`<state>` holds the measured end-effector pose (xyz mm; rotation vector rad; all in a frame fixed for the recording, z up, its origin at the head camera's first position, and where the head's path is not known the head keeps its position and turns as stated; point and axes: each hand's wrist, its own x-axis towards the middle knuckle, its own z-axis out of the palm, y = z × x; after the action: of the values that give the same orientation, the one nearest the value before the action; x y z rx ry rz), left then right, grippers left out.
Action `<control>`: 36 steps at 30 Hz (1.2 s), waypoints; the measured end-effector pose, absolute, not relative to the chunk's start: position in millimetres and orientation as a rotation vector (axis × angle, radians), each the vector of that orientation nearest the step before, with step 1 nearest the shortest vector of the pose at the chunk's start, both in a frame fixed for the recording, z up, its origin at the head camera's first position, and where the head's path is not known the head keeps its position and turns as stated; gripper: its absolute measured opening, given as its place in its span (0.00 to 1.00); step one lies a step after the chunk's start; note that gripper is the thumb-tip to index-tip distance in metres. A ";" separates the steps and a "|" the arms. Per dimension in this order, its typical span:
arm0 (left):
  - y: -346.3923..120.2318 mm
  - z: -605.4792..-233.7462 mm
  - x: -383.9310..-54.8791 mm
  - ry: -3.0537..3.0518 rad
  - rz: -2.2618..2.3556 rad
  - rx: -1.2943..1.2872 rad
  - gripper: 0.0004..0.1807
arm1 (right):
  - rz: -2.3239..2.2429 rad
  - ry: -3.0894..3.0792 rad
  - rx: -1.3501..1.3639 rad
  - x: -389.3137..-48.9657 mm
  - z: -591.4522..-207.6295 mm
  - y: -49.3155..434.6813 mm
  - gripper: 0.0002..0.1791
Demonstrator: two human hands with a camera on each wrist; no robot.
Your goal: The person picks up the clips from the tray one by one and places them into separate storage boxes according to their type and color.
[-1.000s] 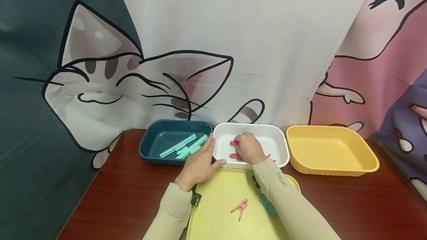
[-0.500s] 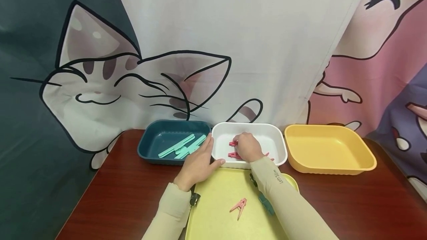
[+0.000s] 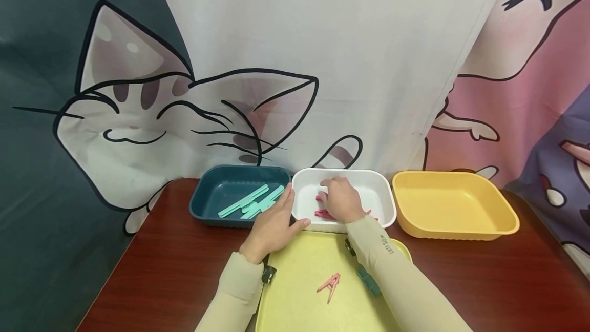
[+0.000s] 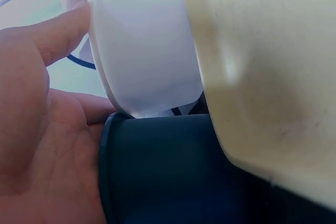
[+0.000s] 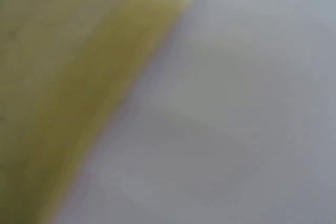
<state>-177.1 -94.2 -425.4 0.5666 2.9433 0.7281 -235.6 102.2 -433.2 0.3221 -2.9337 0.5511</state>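
Note:
My right hand (image 3: 342, 201) reaches down into the white bin (image 3: 380, 188), its index finger and thumb spread apart. Pink clothespins (image 3: 324, 214) lie beneath and beside it on the bin floor, partly hidden by the hand. With straight fingers, my left hand (image 3: 272, 227) rests where the rims of the dark teal bin (image 3: 197, 199) and the white bin meet; its thumb touches the white rim. In the left wrist view that palm (image 4: 58, 145) lies against the teal rim. One lighter pink clothespin (image 3: 330, 285) lies on the yellow tray (image 3: 295, 265). The right wrist view is blurred.
Long mint-green clips (image 3: 244, 201) lie in the teal bin. A yellow-orange bin (image 3: 454, 204) stands right of the white one. All sit on a reddish-brown table (image 3: 184, 265), with a printed cat curtain (image 3: 369, 65) close behind.
The right hand's index finger and thumb have parted and its fingertips have risen slightly from a pink clothespin in the white bin. The left hand stays in place.

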 end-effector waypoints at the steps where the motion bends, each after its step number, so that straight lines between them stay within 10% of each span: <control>1: -94.2 -425.4 -177.3 2.944 0.726 0.569 0.47 | 0.552 -2.934 0.321 -235.3 -430.8 101.8 0.15; 36: -94.5 -425.8 -177.2 2.960 0.708 0.576 0.48 | 0.660 -2.656 0.533 -157.1 -389.2 102.2 0.13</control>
<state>-177.2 -94.5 -425.8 0.5761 2.9601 0.7084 -157.1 102.2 -389.2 0.5328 -2.6556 0.6599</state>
